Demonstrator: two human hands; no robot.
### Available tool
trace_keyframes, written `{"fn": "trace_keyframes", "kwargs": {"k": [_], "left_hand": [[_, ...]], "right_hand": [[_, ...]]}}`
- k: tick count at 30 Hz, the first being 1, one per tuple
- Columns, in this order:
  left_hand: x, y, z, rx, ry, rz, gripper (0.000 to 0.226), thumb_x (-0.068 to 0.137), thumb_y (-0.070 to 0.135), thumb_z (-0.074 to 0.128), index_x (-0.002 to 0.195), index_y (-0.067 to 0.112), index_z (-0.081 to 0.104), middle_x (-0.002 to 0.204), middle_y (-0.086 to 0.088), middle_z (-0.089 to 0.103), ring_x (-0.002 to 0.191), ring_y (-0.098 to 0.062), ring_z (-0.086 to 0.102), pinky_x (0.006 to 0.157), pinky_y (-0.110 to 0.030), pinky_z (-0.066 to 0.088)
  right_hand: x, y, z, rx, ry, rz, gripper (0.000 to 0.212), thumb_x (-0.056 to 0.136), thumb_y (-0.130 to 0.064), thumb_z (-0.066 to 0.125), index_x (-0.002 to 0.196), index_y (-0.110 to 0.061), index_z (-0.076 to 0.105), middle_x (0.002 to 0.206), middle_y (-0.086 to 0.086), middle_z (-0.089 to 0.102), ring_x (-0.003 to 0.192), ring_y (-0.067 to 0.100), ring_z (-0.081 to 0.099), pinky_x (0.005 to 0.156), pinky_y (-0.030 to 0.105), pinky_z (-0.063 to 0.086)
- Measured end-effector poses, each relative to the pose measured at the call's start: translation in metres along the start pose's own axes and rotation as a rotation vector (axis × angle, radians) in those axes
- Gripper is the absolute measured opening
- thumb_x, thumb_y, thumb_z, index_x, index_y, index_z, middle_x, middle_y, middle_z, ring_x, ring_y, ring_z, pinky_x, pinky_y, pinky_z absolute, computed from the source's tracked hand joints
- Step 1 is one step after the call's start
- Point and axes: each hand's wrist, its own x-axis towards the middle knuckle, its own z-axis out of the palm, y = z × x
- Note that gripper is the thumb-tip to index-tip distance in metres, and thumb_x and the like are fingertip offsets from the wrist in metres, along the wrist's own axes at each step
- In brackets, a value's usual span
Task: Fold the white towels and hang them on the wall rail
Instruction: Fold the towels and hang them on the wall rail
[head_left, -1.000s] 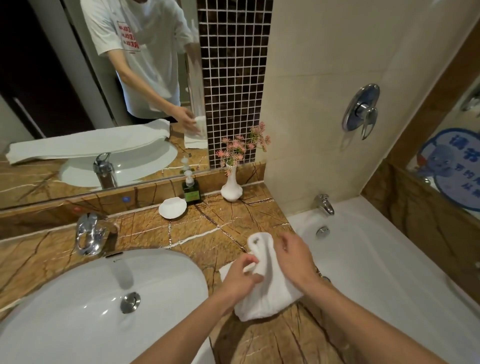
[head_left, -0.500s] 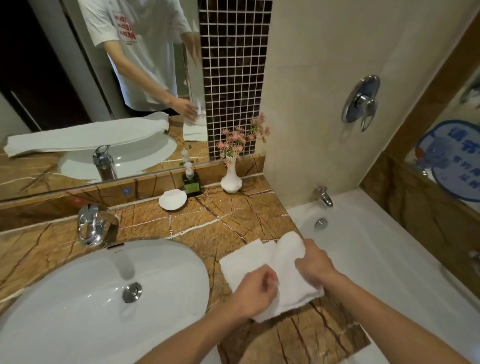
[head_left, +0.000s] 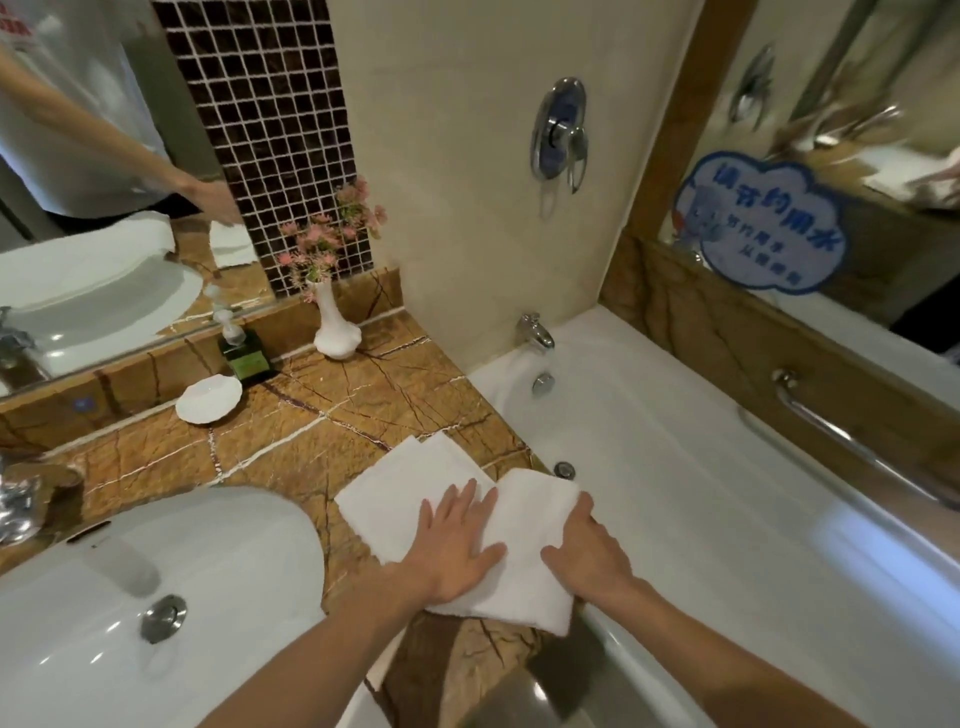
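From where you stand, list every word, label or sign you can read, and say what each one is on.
"请节约用水": top line of the blue cloud-shaped sign stuck on the mirror above the bathtub.
Two smaller lines lower on that sign: too blurred to read.
Label on the green soap bottle: too small to read.
Red print on the white shirt reflected in the mirror: blurred and cut off, unreadable.
The white towel carries no visible text.

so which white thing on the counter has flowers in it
The white vase by the mosaic tiles; the white dish is empty and the towel lies flat.
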Motion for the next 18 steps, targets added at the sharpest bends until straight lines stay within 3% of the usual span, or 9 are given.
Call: {"fn": "trace_keyframes", "kwargs": {"k": [3,6,12,18], "left_hand": [[0.001,0.006,0.014,0.102,-0.023,0.043,0.088,0.073,0.081,-0.004,0.148,0.037,-0.014,0.158,0.0,-0.018,0.143,-0.027,-0.021,0.109,-0.054,-0.019],[0.001,0.007,0.024,0.138,-0.024,0.064,0.104,0.053,0.086,-0.023,0.145,0.039,-0.02,0.157,0.0,-0.022,0.142,-0.028,-0.025,0.106,-0.055,-0.024],[0.002,0.008,0.03,0.188,0.004,0.011,0.094,0.059,0.079,-0.024,0.144,0.041,-0.022,0.156,0.0,-0.024,0.142,-0.029,-0.025,0.102,-0.059,-0.026],[0.004,0.001,0.031,0.194,0.036,-0.088,0.086,0.064,0.077,-0.017,0.143,0.045,-0.021,0.155,0.003,-0.026,0.141,-0.029,-0.026,0.102,-0.064,-0.022]], "right_hand": [[-0.008,0.016,0.013,0.038,0.021,0.003,0.077,0.083,-0.047,0.062,0.137,-0.02,0.014,0.124,0.001,0.053,0.106,0.019,0.058,0.086,0.032,0.053],[-0.011,0.02,0.023,0.009,0.047,0.028,0.075,0.084,-0.05,0.061,0.138,-0.023,0.017,0.125,0.0,0.051,0.106,0.017,0.057,0.086,0.032,0.052],[-0.006,0.01,0.023,-0.241,0.239,-0.134,0.065,0.087,-0.042,0.057,0.14,-0.025,0.024,0.138,0.007,0.037,0.12,0.021,0.043,0.102,0.035,0.04],[0.005,0.008,0.027,-0.405,0.098,-0.327,0.071,0.096,-0.045,0.043,0.151,-0.024,0.003,0.159,0.007,0.008,0.146,0.029,0.009,0.118,0.048,0.013]]}}
